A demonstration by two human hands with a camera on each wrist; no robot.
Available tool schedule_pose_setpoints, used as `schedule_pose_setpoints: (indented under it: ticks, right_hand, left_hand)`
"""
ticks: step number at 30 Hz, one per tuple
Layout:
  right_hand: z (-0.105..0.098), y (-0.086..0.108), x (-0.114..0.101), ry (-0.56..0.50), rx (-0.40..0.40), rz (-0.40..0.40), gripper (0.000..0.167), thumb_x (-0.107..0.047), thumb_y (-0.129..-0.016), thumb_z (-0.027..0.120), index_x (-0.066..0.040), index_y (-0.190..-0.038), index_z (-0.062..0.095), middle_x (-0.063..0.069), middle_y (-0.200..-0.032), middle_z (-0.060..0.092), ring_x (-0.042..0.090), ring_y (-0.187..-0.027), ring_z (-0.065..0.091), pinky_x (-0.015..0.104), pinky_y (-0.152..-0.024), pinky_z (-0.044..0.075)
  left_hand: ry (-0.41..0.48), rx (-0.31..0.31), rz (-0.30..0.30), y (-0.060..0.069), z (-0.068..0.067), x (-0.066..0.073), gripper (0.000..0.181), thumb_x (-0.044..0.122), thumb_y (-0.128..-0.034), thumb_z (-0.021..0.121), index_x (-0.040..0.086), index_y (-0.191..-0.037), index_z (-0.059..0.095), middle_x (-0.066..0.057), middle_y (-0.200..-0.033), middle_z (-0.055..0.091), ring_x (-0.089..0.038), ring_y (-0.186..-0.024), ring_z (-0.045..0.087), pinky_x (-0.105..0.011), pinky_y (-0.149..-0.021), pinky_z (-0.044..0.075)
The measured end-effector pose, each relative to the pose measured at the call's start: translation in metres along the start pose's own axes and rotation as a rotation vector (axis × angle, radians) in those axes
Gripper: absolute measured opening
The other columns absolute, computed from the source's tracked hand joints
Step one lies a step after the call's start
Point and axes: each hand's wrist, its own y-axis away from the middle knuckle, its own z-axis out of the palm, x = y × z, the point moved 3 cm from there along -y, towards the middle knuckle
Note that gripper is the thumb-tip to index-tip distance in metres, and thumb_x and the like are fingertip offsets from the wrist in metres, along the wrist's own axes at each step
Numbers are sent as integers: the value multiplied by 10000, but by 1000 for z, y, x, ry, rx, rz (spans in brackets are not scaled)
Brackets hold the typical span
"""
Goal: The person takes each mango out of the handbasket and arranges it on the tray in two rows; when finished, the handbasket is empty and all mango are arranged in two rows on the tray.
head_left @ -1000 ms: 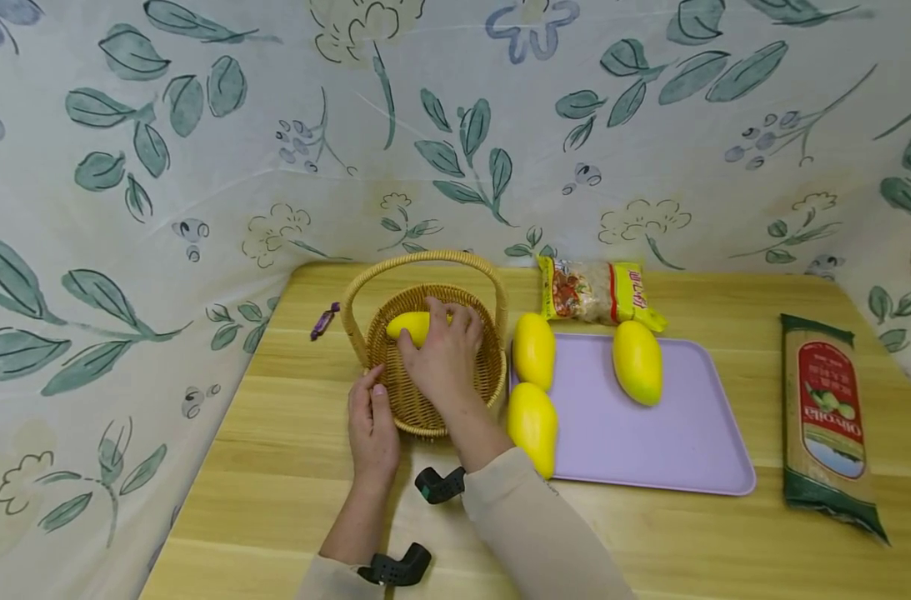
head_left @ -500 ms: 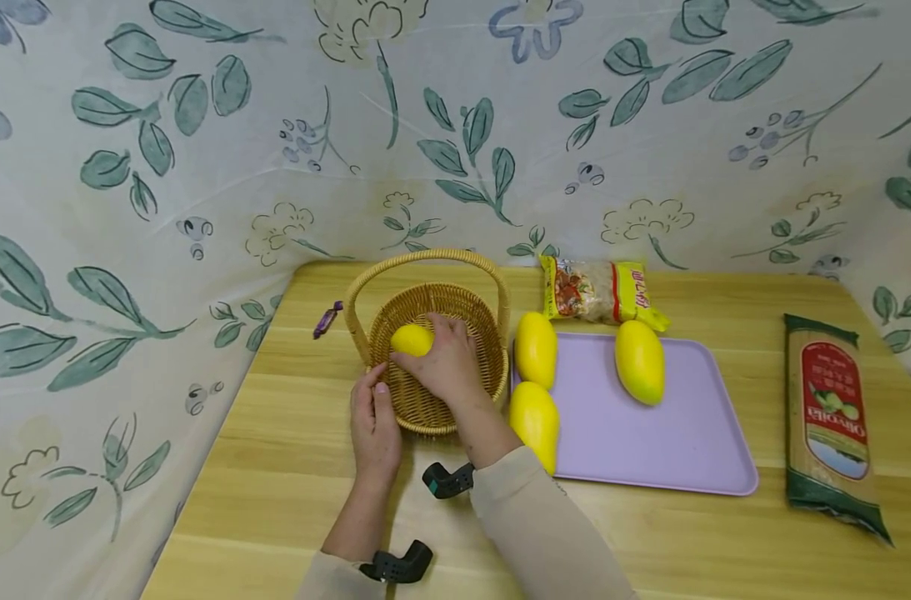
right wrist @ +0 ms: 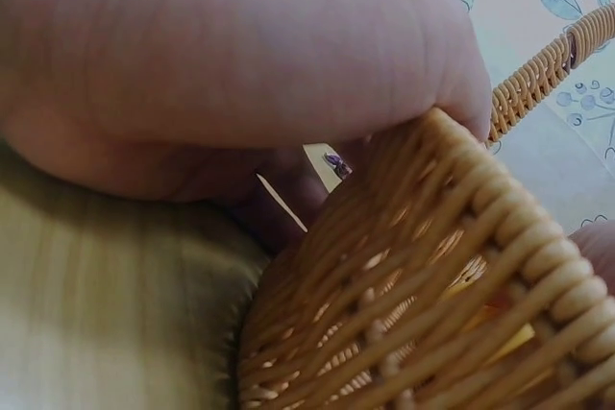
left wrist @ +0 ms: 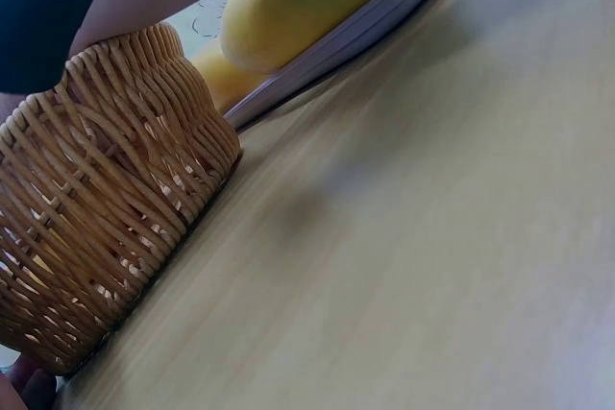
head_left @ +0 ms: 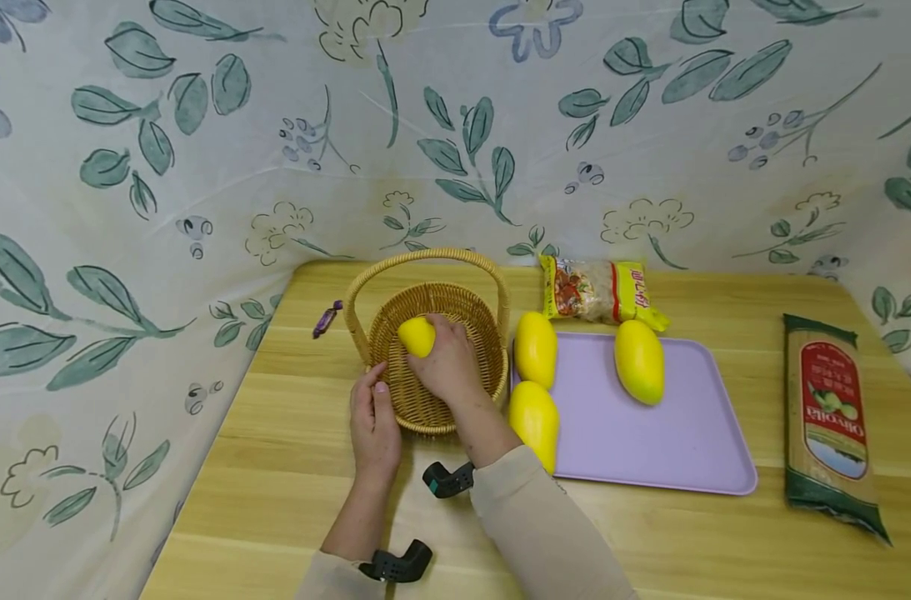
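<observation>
A yellow mango (head_left: 416, 337) is inside the round wicker basket (head_left: 493, 350), partly covered by my right hand (head_left: 449, 362), which grips it with thumb and fingers. My left hand (head_left: 375, 429) rests against the basket's near left side, its fingertips by the rim. In the left wrist view the wicker wall (left wrist: 115, 170) stands at the left. The right wrist view has my right hand (right wrist: 240, 45) reaching over the basket rim (right wrist: 519, 228); the held mango is mostly hidden there.
A purple tray (head_left: 650, 450) lies right of the basket. One mango (head_left: 639, 362) rests on it; two more mangoes (head_left: 536, 350) sit along its left edge. Behind is a yellow-ended food packet (head_left: 593, 290). A green-ended noodle packet (head_left: 833, 421) lies far right, a purple-wrapped candy (head_left: 327, 319) at left.
Inside the basket, my right hand has turned the mango so that its end now points up and left, and shifted it slightly. My left hand has stayed at the basket's side.
</observation>
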Motion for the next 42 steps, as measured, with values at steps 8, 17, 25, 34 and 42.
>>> schedule_pose_setpoints:
  ticks: [8, 17, 25, 34, 42]
  right_hand:
    - [-2, 1, 1, -7, 0, 11, 696, -268, -878, 807, -180, -1495, 495, 198, -1369, 552, 382, -1117, 613, 515, -943, 528]
    - [-14, 7, -5, -58, 38, -57, 680, -272, -911, 769, -172, -1514, 470, 180, -1427, 526, 343, -1188, 597, 504, -992, 529]
    - [-49, 33, -24, -159, 10, -116, 621, -343, -922, 747, -269, -1492, 510, 125, -1523, 462, 349, -1285, 565, 551, -1033, 511]
    - [-78, 65, -18, -196, -174, -257, 417, -375, -1043, 571, -295, -1452, 567, 21, -1481, 548, 275, -1384, 510, 563, -1133, 426]
    - [-113, 89, 16, -136, -377, -308, 616, -436, -902, 755, -271, -1454, 537, -30, -1455, 561, 199, -1259, 564, 478, -1054, 466]
  left_hand:
    - [1, -7, 2, 0, 2, 0, 374, 239, -1114, 398, 59, -1389, 577, -133, -1460, 526, -316, -1491, 357, -530, -1260, 230]
    - [-10, -10, -18, 1, 2, 0, 368, 246, -1113, 401, 86, -1391, 580, -120, -1481, 520, -321, -1502, 346, -543, -1260, 229]
    - [-9, -13, -22, 0, 0, -1, 363, 233, -1112, 401, 85, -1391, 579, -127, -1487, 510, -329, -1503, 340, -555, -1257, 227]
    - [10, -13, -51, -2, -1, 1, 363, 234, -1114, 390, 84, -1395, 565, -126, -1455, 519, -279, -1435, 420, -514, -1229, 297]
    - [5, -21, -34, -1, 0, -1, 373, 220, -1113, 388, 65, -1408, 556, -121, -1461, 515, -294, -1450, 402, -542, -1223, 282]
